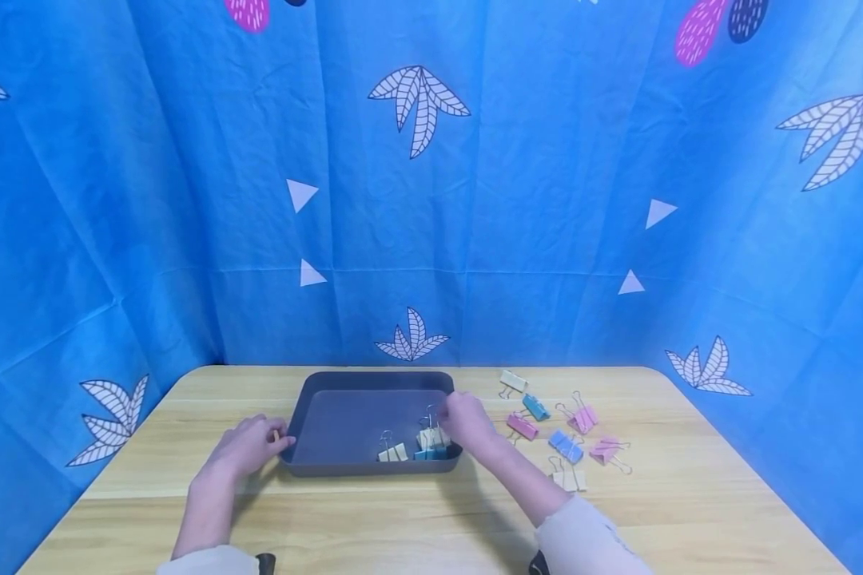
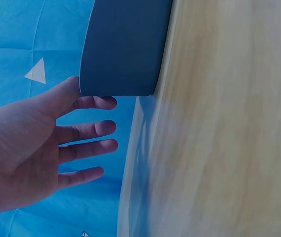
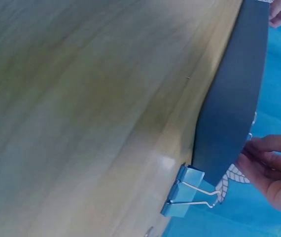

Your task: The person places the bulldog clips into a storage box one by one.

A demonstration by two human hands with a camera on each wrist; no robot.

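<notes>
A dark grey tray (image 1: pixel 359 469) lies on the table. My left hand (image 1: pixel 255 443) holds its left wall, the thumb at the rim and the index finger outside; in the left wrist view the other fingers (image 2: pixel 88 152) extend loosely. Over the tray's right side, my right hand (image 1: pixel 471 423) pinches at a pale yellow binder clip (image 1: pixel 431 438) with upright wire handles; the right wrist view partly hides its fingertips behind the rim. In the tray beside it are a teal binder clip (image 1: pixel 429 454) and another pale yellow binder clip (image 1: pixel 392 454).
Right of the tray, several binder clips lie scattered on the table (image 1: pixel 374 519), among them a pink one (image 1: pixel 522 426), a teal one (image 1: pixel 536 407), a blue one (image 1: pixel 566 446) and a pale yellow one (image 1: pixel 570 480). A blue patterned curtain (image 1: pixel 546 200) surrounds the table's back and sides.
</notes>
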